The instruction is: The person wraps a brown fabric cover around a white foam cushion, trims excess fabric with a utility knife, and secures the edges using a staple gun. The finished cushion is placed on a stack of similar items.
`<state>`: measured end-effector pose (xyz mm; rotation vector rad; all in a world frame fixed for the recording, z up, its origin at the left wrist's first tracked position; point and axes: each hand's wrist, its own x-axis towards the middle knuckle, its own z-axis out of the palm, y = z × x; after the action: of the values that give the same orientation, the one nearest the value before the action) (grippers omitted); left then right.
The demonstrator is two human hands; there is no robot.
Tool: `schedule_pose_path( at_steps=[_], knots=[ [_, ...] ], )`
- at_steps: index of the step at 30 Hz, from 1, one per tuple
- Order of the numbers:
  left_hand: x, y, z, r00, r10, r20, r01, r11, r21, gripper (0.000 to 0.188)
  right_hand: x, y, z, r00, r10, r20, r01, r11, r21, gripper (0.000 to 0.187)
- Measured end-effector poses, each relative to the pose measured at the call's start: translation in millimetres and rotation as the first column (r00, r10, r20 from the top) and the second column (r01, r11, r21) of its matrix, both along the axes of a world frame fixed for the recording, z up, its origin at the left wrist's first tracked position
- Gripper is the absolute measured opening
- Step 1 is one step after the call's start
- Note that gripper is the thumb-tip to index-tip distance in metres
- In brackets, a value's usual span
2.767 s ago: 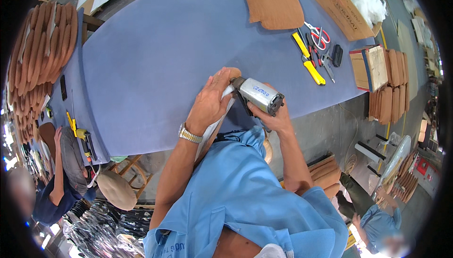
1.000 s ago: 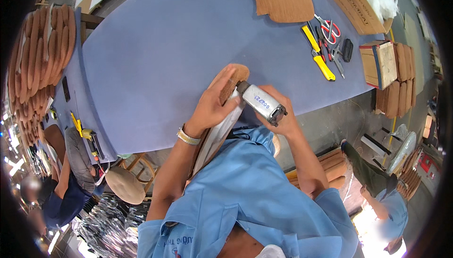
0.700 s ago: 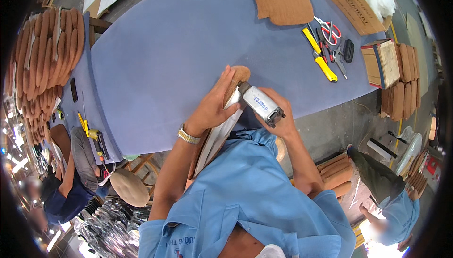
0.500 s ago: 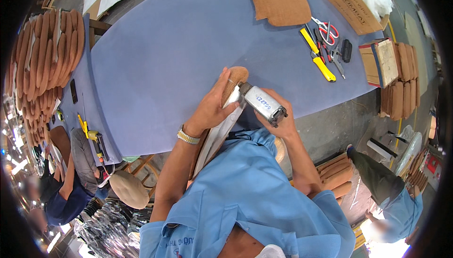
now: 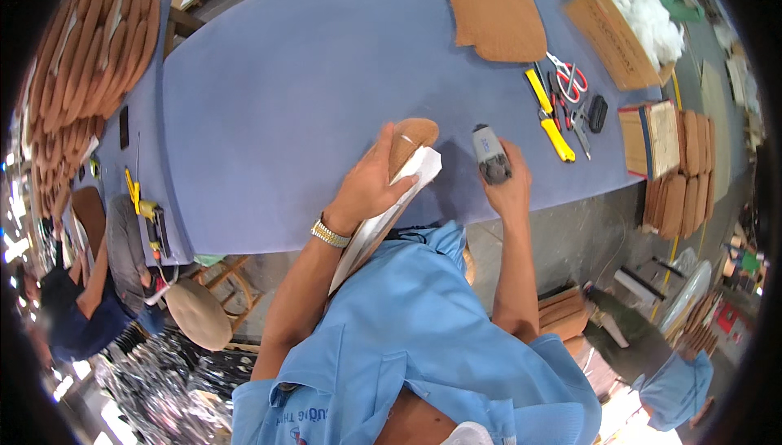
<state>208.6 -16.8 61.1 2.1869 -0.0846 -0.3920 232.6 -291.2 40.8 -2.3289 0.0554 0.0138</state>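
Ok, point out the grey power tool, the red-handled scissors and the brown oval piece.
grey power tool (image 5: 491, 154), head view, on its body.
red-handled scissors (image 5: 570, 77), head view, at the handles.
brown oval piece (image 5: 409, 136), head view, on its rounded end.

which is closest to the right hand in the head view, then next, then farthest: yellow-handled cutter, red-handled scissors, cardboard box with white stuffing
From the right hand, which grips a grey power tool:
1. Yellow-handled cutter, just up and to its right on the blue table.
2. Red-handled scissors, beyond the cutter.
3. Cardboard box with white stuffing, at the far right corner.
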Motion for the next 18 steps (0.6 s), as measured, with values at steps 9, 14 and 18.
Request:
schedule_pose_path(
  at_steps=[9,14,18],
  knots=[
    [-13.3,-16.7,0.8,0.993,0.079,0.086,-0.084,0.994,0.067,0.089,48.1,-32.1,1.0,0.967,0.251,0.04,-0.252,0.967,0.036,0.049],
    [-13.7,-20.8,-8.6,0.994,0.083,0.065,-0.085,0.996,0.023,0.09,-8.4,-58.1,248.5,0.539,0.163,0.826,-0.74,0.561,0.372,0.012],
    [-15.6,-14.3,5.4,0.996,0.088,-0.008,-0.087,0.994,0.071,0.091,-33.0,-31.9,332.9,-0.409,0.124,0.904,-0.899,0.114,-0.422,0.012]
  ],
)
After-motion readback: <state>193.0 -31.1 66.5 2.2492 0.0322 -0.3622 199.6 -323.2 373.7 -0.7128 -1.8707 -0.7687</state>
